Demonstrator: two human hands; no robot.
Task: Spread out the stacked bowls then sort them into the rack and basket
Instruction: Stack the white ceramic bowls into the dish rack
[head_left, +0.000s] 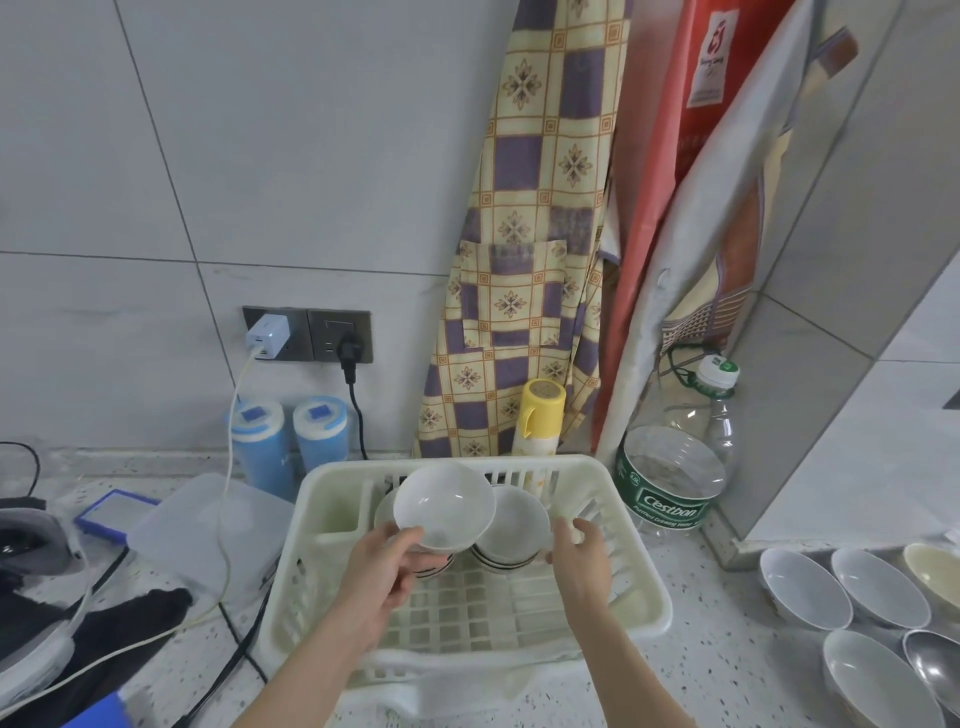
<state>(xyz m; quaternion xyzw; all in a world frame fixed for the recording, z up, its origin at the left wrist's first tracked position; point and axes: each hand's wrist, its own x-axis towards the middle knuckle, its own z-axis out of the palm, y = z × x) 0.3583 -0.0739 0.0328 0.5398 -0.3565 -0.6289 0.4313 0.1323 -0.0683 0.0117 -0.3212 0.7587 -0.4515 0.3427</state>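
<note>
1. Worktop (727, 691): pale speckled stone; a cream slotted plastic rack (644, 618) sits on it.
2. Left hand (387, 564): fingers curled round the near rim of a bowl (441, 506), thumb on the rim, holding it tilted above the rack.
3. Bowl: plain glossy white inside, round, mouth facing the camera.
4. Right hand (582, 558): fingers relaxed and apart, holding nothing, close to the rack's right wall.
5. Second bowl (511, 530): white with dark bands near the foot, leaning in the rack just right of the held one.
6. Loose bowls (841, 597): several white ones on the worktop, far right, well apart from the rack.
7. Behind the rack: water bottle (670, 483), yellow cup (540, 413), patterned apron (530, 260).
</note>
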